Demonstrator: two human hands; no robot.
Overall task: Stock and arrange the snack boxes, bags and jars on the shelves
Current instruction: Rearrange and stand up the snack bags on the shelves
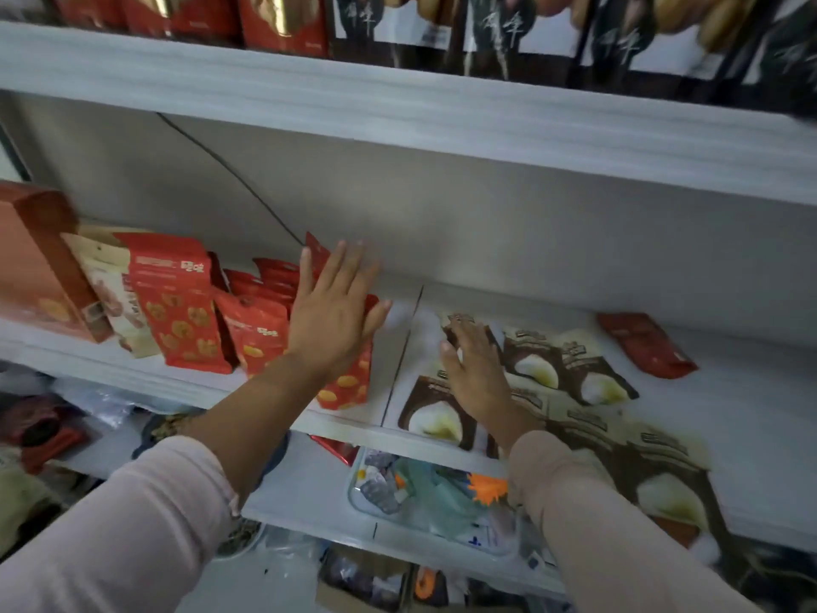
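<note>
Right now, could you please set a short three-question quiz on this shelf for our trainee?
1. True or false: the left hand grips a jar.
2. The right hand rests flat on: A) glass jars, B) brown-and-cream bags, C) a basket.
3. Fill in: the lone dark red bag lies to the ___ of the brown-and-cream bags.
Key: 1 false, its fingers are straight and spread; 2 B; 3 right.
</note>
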